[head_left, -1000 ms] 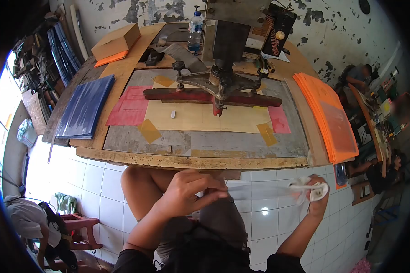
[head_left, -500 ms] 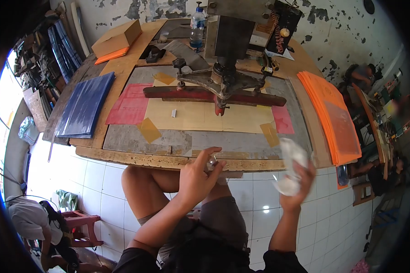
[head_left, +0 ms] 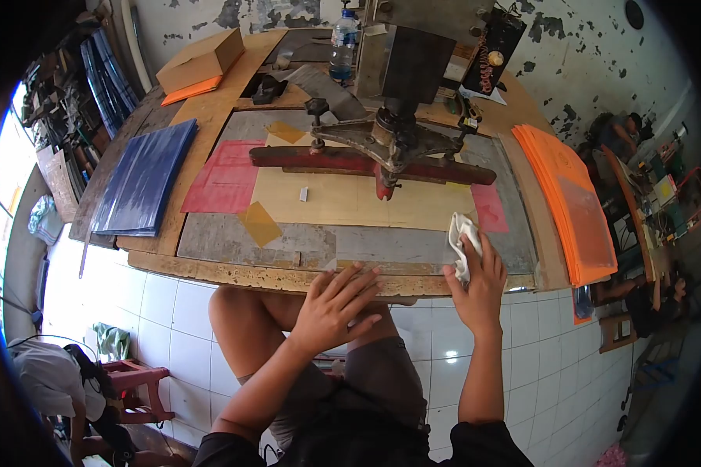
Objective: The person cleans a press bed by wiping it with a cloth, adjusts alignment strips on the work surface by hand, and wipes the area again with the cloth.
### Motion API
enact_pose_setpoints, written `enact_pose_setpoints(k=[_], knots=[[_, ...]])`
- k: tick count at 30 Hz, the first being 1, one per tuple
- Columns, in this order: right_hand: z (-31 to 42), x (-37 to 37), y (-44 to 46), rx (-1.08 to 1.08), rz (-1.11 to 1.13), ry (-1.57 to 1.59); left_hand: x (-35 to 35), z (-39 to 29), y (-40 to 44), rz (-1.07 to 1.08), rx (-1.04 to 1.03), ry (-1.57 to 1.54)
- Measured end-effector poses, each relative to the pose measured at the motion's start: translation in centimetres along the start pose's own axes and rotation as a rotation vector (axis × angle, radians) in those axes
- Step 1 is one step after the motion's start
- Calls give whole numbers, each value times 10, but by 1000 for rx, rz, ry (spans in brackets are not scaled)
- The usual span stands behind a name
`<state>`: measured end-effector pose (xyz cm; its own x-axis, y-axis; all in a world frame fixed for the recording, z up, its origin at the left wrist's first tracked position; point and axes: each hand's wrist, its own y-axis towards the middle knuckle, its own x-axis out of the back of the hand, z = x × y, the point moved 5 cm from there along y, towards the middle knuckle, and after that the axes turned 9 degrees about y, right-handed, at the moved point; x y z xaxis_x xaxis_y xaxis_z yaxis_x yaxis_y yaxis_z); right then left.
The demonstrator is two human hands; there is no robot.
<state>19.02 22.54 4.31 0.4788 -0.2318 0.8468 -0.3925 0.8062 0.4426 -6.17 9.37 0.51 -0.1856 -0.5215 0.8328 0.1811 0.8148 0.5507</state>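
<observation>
My left hand [head_left: 331,313] is open at the table's front edge, its spread fingers over the wooden rim [head_left: 413,285]. My right hand [head_left: 479,282] has a crumpled white cloth [head_left: 457,237] under its fingers, at the front right of the grey work surface [head_left: 382,247]. Behind both hands lies a pale yellow sheet [head_left: 335,204] with tan tape [head_left: 258,224] at its corners and a small whitish piece [head_left: 304,194] on it. Over the sheet hangs a press head with a red bar [head_left: 436,168], apart from my hands.
A blue plastic stack [head_left: 144,179] lies left, an orange stack [head_left: 568,204] right. A cardboard box [head_left: 201,62] and a water bottle [head_left: 343,45] stand at the back. Other people are at the far left [head_left: 62,381] and far right [head_left: 621,132].
My right hand has brought the cloth left and forward from beyond the table edge onto the surface. My left hand has opened out; the small clear object it held no longer shows.
</observation>
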Motion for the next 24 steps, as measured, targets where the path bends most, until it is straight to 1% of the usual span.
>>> enact_pose_setpoints(k=[1,3,5,6,7,9,10,12,15,16,17,19,22,24], knots=[[2,-1,1,-13,-2,-5,-7,-2,-7,-32,26,24],[29,-5,-1,149,105,148,-19,-7,-14,-96,72,69],[64,-7,-5,337,240,282,-25,-7,-16,-141,100,44],[73,-8,-5,388,310,312,-26,-7,-16,-164,113,31],[78,-7,-2,439,380,342,-26,-8,-15,-165,111,28],[47,-9,24,458,415,349,-24,-7,-15,-167,113,25],[17,-15,47,221,402,546,-21,-8,-15,-160,119,6],[-39,-15,82,106,182,142,-19,-8,-14,-135,120,-4],[-46,-30,94,36,107,3,-15,-7,-12,-138,127,-43],[-18,-32,81,189,147,0,-15,-7,-12,-137,133,-55],[18,-29,70,388,135,132,-15,-7,-13,-131,140,-70],[63,-19,48,578,340,295,-15,-4,-14,-129,111,-56],[27,-15,69,418,403,416,-10,-2,-14,-98,99,-65],[-33,-14,82,154,242,207,-10,-3,-14,-79,107,-81]])
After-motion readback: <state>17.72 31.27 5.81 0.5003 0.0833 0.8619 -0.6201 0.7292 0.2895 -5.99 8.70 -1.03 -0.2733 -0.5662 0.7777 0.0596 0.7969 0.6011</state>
